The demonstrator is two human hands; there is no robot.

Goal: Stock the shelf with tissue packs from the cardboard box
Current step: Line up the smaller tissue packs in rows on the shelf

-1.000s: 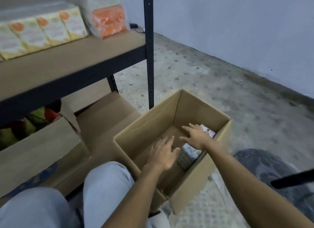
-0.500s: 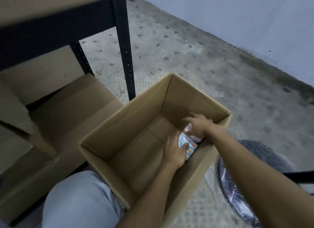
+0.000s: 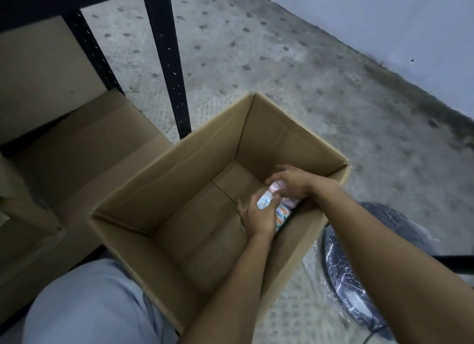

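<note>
Both your hands are down in the cardboard box (image 3: 195,169) at centre frame — your left hand (image 3: 257,216) and right hand (image 3: 292,183) clasp the tissue pack (image 3: 266,202) against the box's right wall, near its bottom.

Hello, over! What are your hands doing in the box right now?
Left hand and right hand both closed on tissue pack. Pack low in cardboard box, right side. Nothing blocking.

Both arms reach down, left hand (image 3: 257,215) and right hand (image 3: 292,183) with fingers curled.
</note>
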